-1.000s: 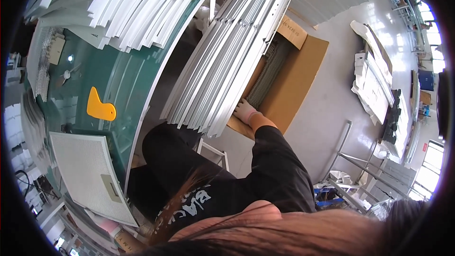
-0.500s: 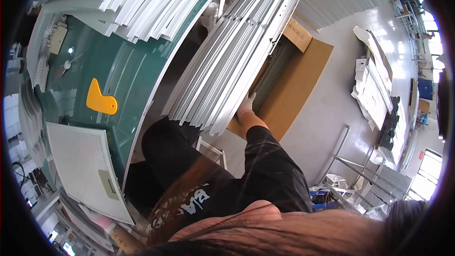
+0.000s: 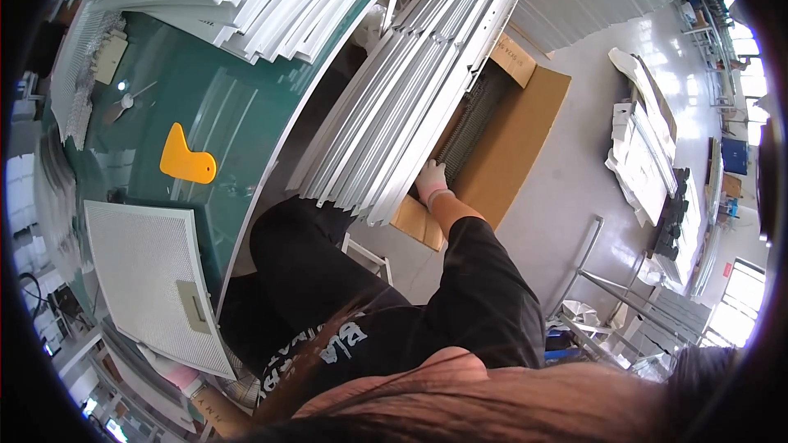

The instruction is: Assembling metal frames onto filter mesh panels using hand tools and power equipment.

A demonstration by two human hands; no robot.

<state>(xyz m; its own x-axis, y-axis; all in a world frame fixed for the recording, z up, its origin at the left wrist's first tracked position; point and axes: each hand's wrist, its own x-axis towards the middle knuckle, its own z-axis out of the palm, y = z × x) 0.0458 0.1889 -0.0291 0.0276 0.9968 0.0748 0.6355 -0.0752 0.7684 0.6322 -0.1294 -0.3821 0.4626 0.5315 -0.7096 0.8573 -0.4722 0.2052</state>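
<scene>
My right hand [image 3: 431, 181], in a pale glove, reaches into a long cardboard box [image 3: 519, 152]. Its fingers are slightly apart and bent over the near end of a packed row of grey mesh-like parts [image 3: 476, 119]; I see nothing lifted in them. At lower left, my gloved left hand [image 3: 175, 371] is closed at the lower edge of a white-framed perforated mesh panel [image 3: 144, 267]. The panel hides part of those fingers. A beige, handle-like plate [image 3: 193, 307] sits near one side of the panel, which rests partly on the green table [image 3: 246, 131].
An orange angled plastic piece [image 3: 187, 156] lies on the table. White metal strips [image 3: 279, 8] are heaped at its far end. Between table and box stands a stack of long metal profiles [image 3: 394, 107]. A metal frame stand [image 3: 587, 279] and wrapped panels [image 3: 640, 164] are at right.
My right hand shows more fully in the box, its fingers now bent over the parts. The left hand stays at the panel's edge. The whole view has shifted slightly.
</scene>
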